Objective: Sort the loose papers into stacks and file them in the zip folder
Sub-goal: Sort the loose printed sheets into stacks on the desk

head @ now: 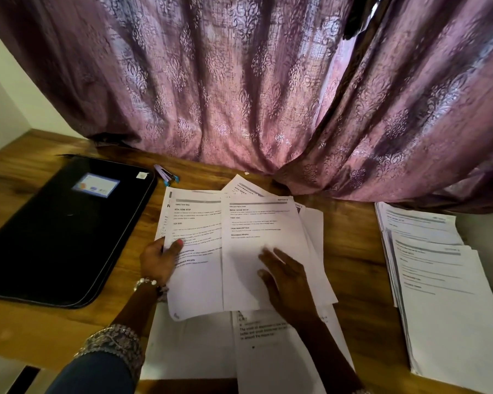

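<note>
Left fingers (180, 245) pinching loose papers (239, 237), right fingers (276, 258) spread flat on them, zip folder (57, 228) left

I count one black zip folder (60, 231), one purple stapler (166, 175), and two hands, my left hand (158, 258) and right hand (286, 282). I see two tidy paper stacks (439, 280) and one loose pile (239, 245).
</note>
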